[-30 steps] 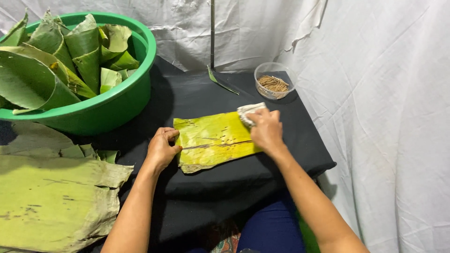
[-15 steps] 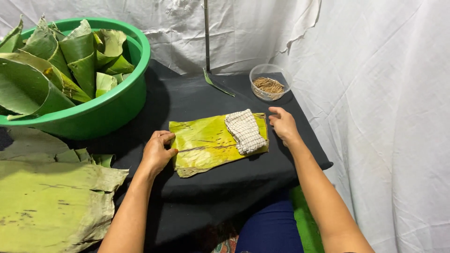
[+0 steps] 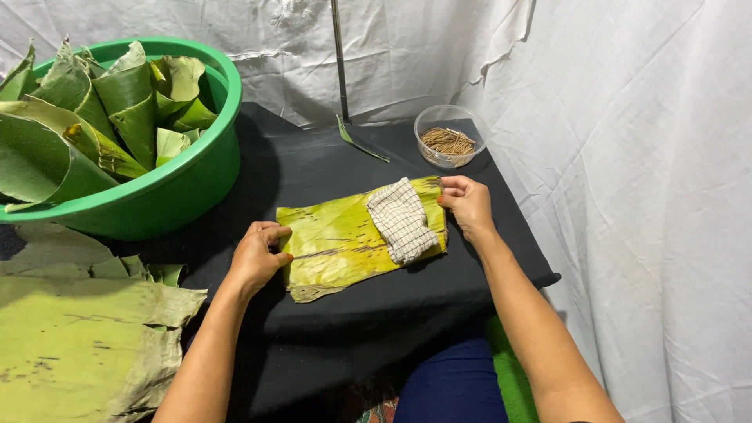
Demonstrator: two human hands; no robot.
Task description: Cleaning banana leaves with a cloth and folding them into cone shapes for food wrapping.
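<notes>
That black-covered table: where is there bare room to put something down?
On the black cloth table, bare patches lie between the green plastic basin and the clear bowl of thin sticks, and along the near edge below the yellow-green leaf strip. The middle is crowded: left hand, checked cloth, right hand.

Bare forearms, orange-painted nails, dark blue trousers (image 3: pixel 454 388).

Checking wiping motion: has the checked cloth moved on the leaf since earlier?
Yes. The checked cloth, earlier under the right hand nearest the clear bowl, now lies free, farther left.
</notes>
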